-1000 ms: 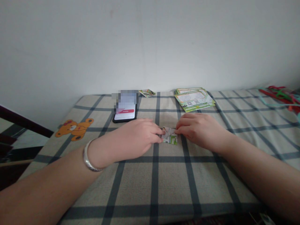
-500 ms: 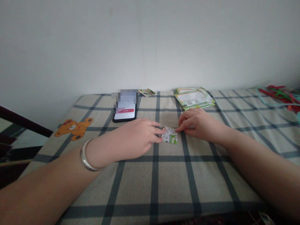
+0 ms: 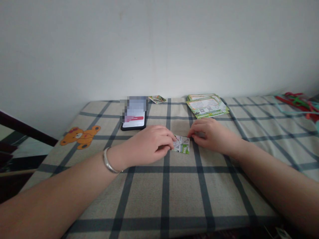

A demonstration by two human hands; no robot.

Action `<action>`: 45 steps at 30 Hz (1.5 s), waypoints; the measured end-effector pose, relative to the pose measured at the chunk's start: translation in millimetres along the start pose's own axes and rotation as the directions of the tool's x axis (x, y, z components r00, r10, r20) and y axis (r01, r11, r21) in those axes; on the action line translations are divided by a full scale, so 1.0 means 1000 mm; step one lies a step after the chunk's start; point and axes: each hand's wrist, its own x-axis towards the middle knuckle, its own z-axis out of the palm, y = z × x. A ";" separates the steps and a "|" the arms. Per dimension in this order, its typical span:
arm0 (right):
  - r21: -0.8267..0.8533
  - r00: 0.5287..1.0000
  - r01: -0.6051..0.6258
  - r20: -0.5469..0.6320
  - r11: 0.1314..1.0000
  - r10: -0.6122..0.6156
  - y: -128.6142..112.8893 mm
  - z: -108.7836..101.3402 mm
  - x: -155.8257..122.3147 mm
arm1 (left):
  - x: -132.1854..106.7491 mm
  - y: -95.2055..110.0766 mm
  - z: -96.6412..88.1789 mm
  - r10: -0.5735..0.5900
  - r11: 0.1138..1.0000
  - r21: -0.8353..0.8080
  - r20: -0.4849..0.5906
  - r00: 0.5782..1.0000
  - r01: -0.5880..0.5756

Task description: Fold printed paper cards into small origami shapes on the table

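Note:
A small folded leaflet (image 3: 183,145), white and green with fine print, lies on the checked tablecloth (image 3: 147,196) between my hands. My left hand (image 3: 154,144), with a silver bangle on its wrist, has its fingers drawn together at the leaflet's left edge. At its upper right corner, my right hand (image 3: 209,134) has its thumb and index finger closed in a pinch. Behind my right hand sits a stack of flat green-and-white leaflets (image 3: 206,106). A folded green paper piece (image 3: 157,99) rests by the wall.
Beyond my left hand lies a phone (image 3: 134,114) with its screen lit and partly blurred out. An orange bear cutout (image 3: 80,136) is at the left. Red and green strips (image 3: 296,101) are heaped at the far right. A pale wall (image 3: 159,49) borders the table's back.
My left fingers, spread over the leaflet's left side before, have curled and drawn together at its edge. The right hand keeps its pinch at the corner. The view has shifted slightly.

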 end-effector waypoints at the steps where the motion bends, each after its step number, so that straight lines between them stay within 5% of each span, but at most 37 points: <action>1: -0.021 1.000 -0.008 -0.004 1.000 0.008 -0.002 0.000 0.000 | 0.000 0.000 0.001 -0.014 1.000 0.006 0.003 1.000 0.014; 19: -0.001 0.998 0.017 -0.062 1.000 -0.017 -0.015 0.014 0.000 | -0.002 0.010 0.018 -0.208 0.956 0.186 -0.109 0.972 0.226; 36: 0.095 0.999 0.011 -0.054 0.995 -0.006 -0.017 0.012 0.002 | 0.007 0.007 0.016 -0.433 0.890 -0.264 -0.238 0.869 0.371; 45: 0.030 0.989 0.094 -0.120 0.995 -0.089 -0.012 0.014 0.002 | 0.005 0.007 0.011 -0.367 0.911 -0.326 -0.359 0.858 0.253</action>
